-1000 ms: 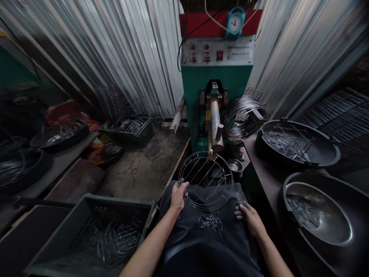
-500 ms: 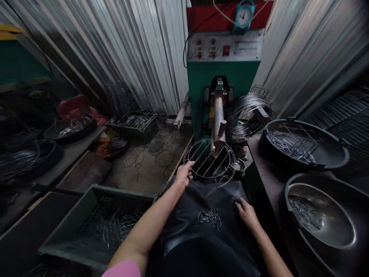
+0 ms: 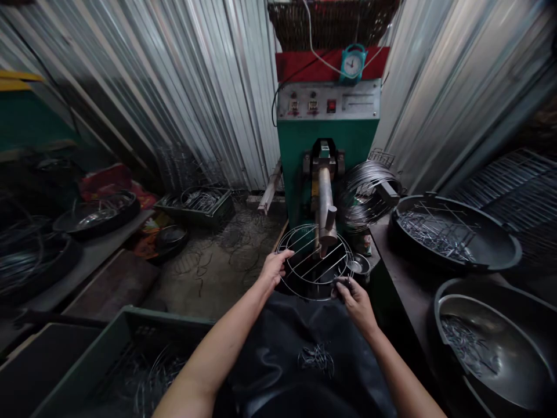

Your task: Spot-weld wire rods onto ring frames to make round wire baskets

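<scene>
A round wire rack with parallel cross wires is held up under the metal arm of a green machine. My left hand grips the rack's left rim. My right hand is closed at the rack's lower right rim, pinching something small that I cannot make out. A small heap of bent wire pieces lies on the dark apron over my lap.
A coil of wire hangs right of the machine. Two dark basins with short wire pieces stand on the right bench. A green crate with wire racks sits at lower left. Corrugated metal walls surround the place.
My right hand has left the lap and come up to the rack's lower right rim. The rack has stayed under the machine arm, with my left hand on its left rim.
</scene>
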The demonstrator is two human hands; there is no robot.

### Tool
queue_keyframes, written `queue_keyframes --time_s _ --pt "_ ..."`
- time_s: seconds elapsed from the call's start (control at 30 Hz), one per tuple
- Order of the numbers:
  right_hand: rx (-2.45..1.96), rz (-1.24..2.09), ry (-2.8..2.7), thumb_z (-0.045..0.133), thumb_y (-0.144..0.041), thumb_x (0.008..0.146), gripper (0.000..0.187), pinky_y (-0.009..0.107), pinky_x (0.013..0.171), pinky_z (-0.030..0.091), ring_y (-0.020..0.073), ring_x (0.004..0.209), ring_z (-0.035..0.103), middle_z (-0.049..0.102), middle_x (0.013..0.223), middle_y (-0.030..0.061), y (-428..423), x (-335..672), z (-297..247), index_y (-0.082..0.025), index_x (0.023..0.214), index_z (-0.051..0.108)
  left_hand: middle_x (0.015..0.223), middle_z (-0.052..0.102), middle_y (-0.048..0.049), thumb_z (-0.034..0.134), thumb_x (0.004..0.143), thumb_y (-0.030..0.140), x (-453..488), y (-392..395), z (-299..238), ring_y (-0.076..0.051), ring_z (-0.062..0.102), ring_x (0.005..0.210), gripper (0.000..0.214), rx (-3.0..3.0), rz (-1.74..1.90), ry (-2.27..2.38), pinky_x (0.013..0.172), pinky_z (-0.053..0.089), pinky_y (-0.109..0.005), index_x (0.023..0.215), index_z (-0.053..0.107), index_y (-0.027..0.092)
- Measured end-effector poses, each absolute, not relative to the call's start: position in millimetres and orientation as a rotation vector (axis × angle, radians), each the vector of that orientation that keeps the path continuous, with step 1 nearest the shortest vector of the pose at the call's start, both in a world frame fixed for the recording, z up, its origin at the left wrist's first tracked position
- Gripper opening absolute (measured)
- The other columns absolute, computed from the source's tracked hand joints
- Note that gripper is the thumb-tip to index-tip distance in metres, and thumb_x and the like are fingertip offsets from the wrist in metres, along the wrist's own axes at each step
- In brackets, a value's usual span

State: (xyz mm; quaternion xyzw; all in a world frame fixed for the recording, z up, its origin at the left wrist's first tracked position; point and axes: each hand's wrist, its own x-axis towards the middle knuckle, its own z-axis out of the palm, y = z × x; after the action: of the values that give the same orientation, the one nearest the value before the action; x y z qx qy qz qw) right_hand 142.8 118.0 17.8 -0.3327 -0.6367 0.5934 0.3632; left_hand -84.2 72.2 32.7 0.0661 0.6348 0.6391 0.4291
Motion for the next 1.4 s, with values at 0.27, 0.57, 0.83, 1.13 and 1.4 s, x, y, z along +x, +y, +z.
queue_keyframes --time_s 0.27,0.57,0.83,1.13,1.4 --pt "-0.966 1.556 -1.312 0.062 -0.048 0.074 0.034 0.026 0.057 0.046 0.0140 0.058 0.059 0.066 0.080 0.0041 102 150 24 -0.019 0.090 0.059 0.050 0.030 0.0101 0.073 0.048 0.032 -80 69 31 -0.001 0.020 0.037 0.036 0.171 1.610 1.534 0.037 0.009 -0.016 0.063 0.043 0.018" --pt "-0.935 1.658 -1.347 0.061 -0.045 0.077 0.030 0.025 0.055 0.046 0.0152 0.063 0.061 0.067 0.080 0.0050 86 157 27 -0.018 0.088 0.059 0.052 0.030 0.0103 0.073 0.047 0.031 -84 24 30 -0.001 0.021 0.037 0.039 0.131 1.659 1.513 0.037 0.010 -0.016 0.064 0.040 0.019" --pt "-0.813 1.585 -1.374 0.059 -0.042 0.079 0.025 0.025 0.057 0.046 0.0136 0.063 0.061 0.068 0.083 0.0051 82 149 31 -0.019 0.087 0.060 0.049 0.029 0.0111 0.073 0.046 0.035 -88 12 19 0.000 0.019 0.036 0.043 0.002 1.728 1.459 0.035 0.013 -0.017 0.060 0.036 0.019" --pt "-0.838 1.512 -1.459 0.059 -0.044 0.076 0.028 0.026 0.058 0.048 0.0146 0.060 0.062 0.067 0.083 0.0047 116 122 25 -0.018 0.088 0.058 0.046 0.029 0.0120 0.074 0.043 0.034 -95 50 21 0.000 0.018 0.035 0.042 -0.045 1.761 1.448 0.034 0.010 -0.016 0.062 0.039 0.018" --pt "-0.894 1.239 -1.977 0.054 -0.042 0.076 0.023 0.031 0.060 0.047 0.0198 0.062 0.062 0.067 0.069 0.0041 133 116 29 -0.020 0.078 0.060 0.046 0.029 0.0113 0.073 0.044 0.032 -109 64 27 0.000 0.019 0.035 0.042 0.054 1.772 1.490 0.034 0.009 -0.016 0.058 0.036 0.019"
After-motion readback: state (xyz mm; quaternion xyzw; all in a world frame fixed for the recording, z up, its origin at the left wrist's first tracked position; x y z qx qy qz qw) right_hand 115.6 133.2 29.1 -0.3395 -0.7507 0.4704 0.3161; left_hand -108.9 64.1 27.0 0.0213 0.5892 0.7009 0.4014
